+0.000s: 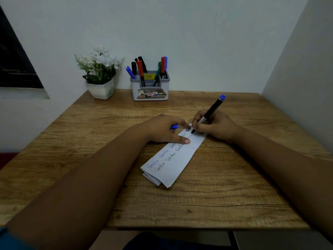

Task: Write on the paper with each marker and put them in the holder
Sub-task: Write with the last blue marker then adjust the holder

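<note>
A folded strip of white paper [177, 160] lies slanted on the wooden table [225, 186], with two rows of handwriting on it. My right hand [219, 126] grips a black marker with a blue end [212, 109], its tip touching the paper's far end. My left hand [166, 129] presses the paper down with thumb and forefinger while its curled fingers hold a blue cap [174, 126]. A grey and white holder [150, 87] stands at the table's back edge with several markers in it, blue, black, red and green.
A white pot of white flowers [100, 73] stands left of the holder against the wall. Walls close in the table at the back and on the right. A dark window frame [16, 56] is at far left.
</note>
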Motion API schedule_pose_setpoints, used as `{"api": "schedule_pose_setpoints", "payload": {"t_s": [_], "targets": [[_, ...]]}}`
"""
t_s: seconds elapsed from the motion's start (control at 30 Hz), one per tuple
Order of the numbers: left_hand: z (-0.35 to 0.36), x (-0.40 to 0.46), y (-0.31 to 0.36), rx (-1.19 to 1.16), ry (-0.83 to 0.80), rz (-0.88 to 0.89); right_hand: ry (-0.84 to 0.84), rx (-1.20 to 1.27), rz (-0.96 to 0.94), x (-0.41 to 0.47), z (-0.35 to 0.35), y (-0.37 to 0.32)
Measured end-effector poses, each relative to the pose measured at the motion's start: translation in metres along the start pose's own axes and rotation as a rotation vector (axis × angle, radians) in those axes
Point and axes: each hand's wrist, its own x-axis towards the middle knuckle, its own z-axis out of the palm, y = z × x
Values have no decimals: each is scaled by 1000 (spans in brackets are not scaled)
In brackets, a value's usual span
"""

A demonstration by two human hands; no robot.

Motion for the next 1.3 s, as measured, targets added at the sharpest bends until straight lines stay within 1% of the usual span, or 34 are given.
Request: {"api": "schedule_pose_setpoints", "payload": {"t_s": [0.07,0.17,0.23,0.47,0.53,0.63,0.7,0.8,0.87,1.03,1.1,1.3], "targets": [[0,0,0,2,-2,0,10,-22,2,0,-1,0],[0,0,-1,-6,3,-3,71,72,-13,0,-1,1],[0,0,-1,-5,1,0,81,97,-6,0,-1,2],[0,-1,-1,2,-4,15,32,-47,13,0,0,2],[0,-1,-1,5,-7,14,61,27,13,-1,0,1],[0,0,-1,7,-12,6,138,207,25,-1,1,0],[0,0,-1,8,-17,1,142,251,62,0,1,-1],[-1,0,0,5,-18,-12,50,236,68,-1,-2,-2],[0,0,1,6,-14,-11,22,211,67,-2,-5,-1],[-1,-2,4,-15,-9,29,38,102,52,0,-3,3],[-1,-2,4,-25,-22,46,55,97,34,0,-2,4],[-2,0,4,-46,8,52,67,77,29,-1,-2,5]]}}
